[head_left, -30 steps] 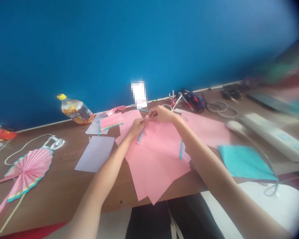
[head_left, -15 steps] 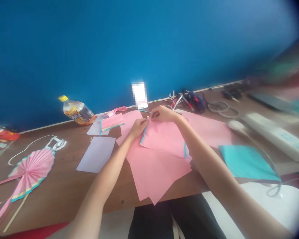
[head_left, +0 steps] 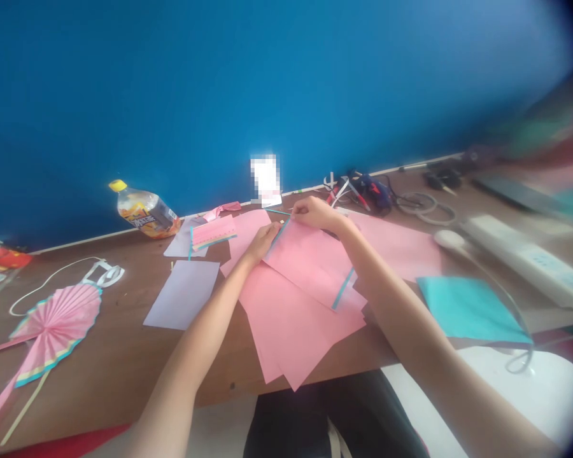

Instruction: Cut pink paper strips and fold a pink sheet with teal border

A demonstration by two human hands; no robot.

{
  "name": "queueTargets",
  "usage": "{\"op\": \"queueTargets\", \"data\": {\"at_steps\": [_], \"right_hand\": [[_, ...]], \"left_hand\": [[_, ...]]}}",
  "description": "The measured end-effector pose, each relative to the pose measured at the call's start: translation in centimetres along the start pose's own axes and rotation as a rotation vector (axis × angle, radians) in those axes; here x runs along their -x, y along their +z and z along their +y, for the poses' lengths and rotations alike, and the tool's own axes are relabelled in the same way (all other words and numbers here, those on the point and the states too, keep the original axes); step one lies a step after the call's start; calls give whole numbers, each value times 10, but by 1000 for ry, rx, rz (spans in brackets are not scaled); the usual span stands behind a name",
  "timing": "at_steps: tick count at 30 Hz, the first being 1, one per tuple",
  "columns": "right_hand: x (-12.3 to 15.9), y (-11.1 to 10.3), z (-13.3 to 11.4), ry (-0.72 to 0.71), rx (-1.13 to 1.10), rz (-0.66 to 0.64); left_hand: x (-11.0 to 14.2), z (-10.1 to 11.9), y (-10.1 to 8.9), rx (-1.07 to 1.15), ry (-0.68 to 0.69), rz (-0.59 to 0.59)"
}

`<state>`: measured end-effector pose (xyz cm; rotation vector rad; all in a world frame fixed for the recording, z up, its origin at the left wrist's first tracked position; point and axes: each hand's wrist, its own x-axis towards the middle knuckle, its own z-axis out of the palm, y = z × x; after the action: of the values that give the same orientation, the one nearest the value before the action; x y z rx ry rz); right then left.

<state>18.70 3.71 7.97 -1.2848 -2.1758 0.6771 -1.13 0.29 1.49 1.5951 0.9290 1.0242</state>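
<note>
- With our right hand (head_left: 312, 213) we are pinching the far corner of the blue-edged pink sheet (head_left: 310, 254); the sheet is lying over loose pink sheets (head_left: 296, 337) on the table (head_left: 229, 366).
- With our left hand (head_left: 263, 242) we are pressing thumb and fingers together at its left edge; what is sitting between them, we are not managing to tell.
- Judging by its slant, we are working best by aligning that edge and pinching lightly, so nothing is creasing.
- The loose sheets are possibly sliding underfoot; the pleated fan (head_left: 67, 318), bottle (head_left: 148, 213) and teal paper (head_left: 472, 308) are lying well apart.
</note>
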Motion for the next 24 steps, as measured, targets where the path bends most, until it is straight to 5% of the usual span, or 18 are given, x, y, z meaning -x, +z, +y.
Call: {"op": "queueTargets", "data": {"at_steps": [5,11,24], "right_hand": [[2,-15,12,125,-166,156],[4,-26,20,336,-436,193],[4,-23,22,329,-543,354]], "left_hand": [[-2,-3,-1,-16,25,12],[-5,-11,-2,-69,15,51],[-2,-10,-3,75,40,85]]}}
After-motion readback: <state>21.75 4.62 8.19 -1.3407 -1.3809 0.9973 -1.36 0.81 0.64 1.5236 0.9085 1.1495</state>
